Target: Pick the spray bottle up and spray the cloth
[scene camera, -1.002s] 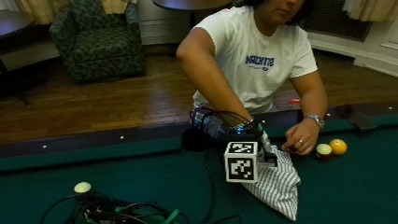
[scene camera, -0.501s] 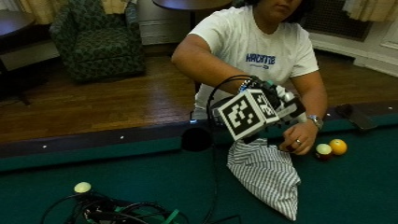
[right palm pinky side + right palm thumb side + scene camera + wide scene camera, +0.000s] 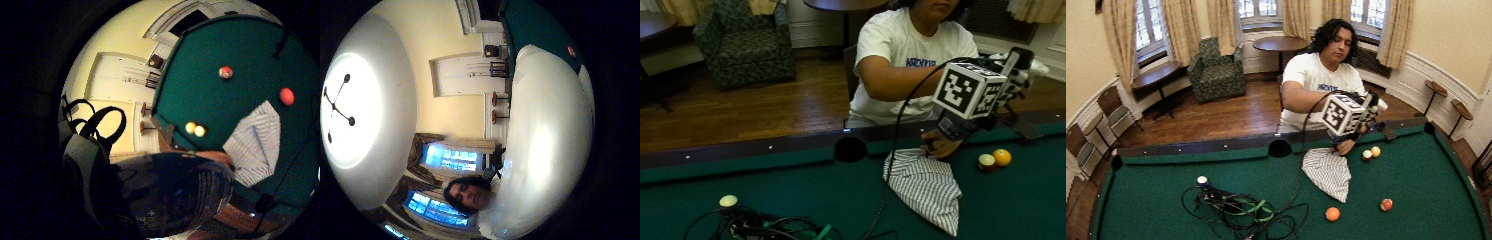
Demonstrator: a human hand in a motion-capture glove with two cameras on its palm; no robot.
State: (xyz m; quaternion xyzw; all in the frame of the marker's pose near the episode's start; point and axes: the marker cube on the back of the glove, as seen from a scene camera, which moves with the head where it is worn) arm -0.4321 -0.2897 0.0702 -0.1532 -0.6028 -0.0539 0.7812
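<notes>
While the gloved right hand is lifted to chest height at the right of the outside view, well above the table, most of it sits behind gear, so its fingers are hard to read there. Both palm views are filled by something close against the palm. The little-finger side shows the dark, shiny, rounded body of the spray bottle, and the thumb side shows a broad white curved surface that I cannot name with certainty. As the bottle is off the felt and up with the hand, the hand is gripping it.

Below and slightly left of that raised hand, the bare left hand rests with curled fingers on the near-rail corner of the white cloth with thin dark stripes. The cloth lies flat on the green felt pool table, spreading from that hand and narrowing to a point toward the lower edge of the frame. Bottle and cloth are apart, the bottle up in the air above the cloth's upper right.

Just right of the left hand, two balls touch each other on the felt: a white-and-dark ball and a yellow-orange ball. Far off at lower left lies a small cream ball. In the wide view, an orange ball and a red-and-white ball lie beyond the cloth's tip.
</notes>
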